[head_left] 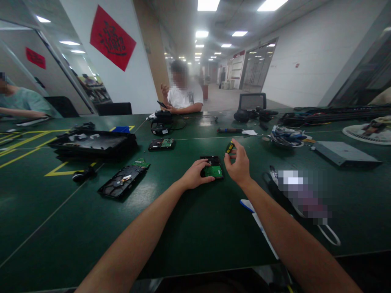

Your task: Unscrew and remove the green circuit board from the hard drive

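A black hard drive (214,167) with a green circuit board on top lies on the green table (189,228) in front of me. My left hand (195,174) grips its left side, fingers curled over the edge. My right hand (240,162) hovers just right of the drive, closed around a small black and yellow screwdriver (229,147) whose handle sticks up past my fingers.
An opened hard drive (122,182) lies to the left, another drive (161,143) farther back, and a black tray (94,143) at left. Cables (287,136) and a grey box (345,152) sit at right. A person in white (183,95) sits across the table.
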`<state>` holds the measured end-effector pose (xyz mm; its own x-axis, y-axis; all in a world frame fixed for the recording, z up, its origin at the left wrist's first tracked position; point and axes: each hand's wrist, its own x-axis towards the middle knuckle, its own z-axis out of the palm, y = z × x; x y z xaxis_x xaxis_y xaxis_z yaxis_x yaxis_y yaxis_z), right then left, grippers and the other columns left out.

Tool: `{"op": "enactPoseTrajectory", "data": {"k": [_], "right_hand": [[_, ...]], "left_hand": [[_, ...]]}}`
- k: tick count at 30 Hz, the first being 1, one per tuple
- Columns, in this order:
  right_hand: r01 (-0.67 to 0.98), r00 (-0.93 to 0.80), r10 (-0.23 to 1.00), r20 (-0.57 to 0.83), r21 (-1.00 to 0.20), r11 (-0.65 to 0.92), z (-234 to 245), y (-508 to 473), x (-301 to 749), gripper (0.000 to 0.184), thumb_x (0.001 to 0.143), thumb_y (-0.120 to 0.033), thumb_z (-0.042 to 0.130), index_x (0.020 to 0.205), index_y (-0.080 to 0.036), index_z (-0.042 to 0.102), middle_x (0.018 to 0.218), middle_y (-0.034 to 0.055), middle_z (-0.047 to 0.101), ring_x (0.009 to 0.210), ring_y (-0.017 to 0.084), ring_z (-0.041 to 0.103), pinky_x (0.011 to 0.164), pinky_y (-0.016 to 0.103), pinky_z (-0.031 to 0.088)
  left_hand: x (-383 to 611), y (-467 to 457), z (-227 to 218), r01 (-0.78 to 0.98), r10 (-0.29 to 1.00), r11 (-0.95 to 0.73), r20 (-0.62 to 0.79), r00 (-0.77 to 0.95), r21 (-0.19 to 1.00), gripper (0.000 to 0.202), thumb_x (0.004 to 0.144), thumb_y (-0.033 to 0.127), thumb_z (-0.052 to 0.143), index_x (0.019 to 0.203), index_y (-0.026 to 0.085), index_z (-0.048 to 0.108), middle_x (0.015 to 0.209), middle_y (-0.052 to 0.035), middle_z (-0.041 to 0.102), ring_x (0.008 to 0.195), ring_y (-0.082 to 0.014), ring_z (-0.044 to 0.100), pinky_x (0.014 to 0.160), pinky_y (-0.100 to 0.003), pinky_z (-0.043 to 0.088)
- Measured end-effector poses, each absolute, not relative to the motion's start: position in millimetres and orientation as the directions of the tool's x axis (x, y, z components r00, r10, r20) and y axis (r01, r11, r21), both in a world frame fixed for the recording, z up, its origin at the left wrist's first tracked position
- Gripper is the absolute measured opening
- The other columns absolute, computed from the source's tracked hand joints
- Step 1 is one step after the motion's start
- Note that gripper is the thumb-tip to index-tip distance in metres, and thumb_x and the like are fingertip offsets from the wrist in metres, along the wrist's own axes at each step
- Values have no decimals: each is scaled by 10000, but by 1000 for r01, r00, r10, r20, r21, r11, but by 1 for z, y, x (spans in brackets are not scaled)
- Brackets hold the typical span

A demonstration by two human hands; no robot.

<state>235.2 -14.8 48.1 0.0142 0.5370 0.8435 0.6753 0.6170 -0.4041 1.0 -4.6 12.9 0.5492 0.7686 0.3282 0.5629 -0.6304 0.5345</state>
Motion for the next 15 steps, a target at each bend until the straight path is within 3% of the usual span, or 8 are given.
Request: {"op": "enactPoseTrajectory", "data": {"k": [5,15], "right_hand": [[676,23,539,842,-410,612,50,-16,235,625,950,-281,620,1535,-254,402,1342,150,578,915,227,678,693,391,678],[665,27,553,833,-428,612,49,-15,235,648,951,-270,609,1554,-251,372,1355,155,574,926,226,696,714,390,685]], "left_hand": [[2,-6,12,556,763,-638,342,549,532,722,809,559,808,1406,214,594,1551,-150,505,1488,-334,418,1237,-521,349],[1,-5,12,563,761,-640,329,560,522,694,827,568,789,1409,233,615,1582,-143,470,1498,-346,398,1238,-536,344]]}}
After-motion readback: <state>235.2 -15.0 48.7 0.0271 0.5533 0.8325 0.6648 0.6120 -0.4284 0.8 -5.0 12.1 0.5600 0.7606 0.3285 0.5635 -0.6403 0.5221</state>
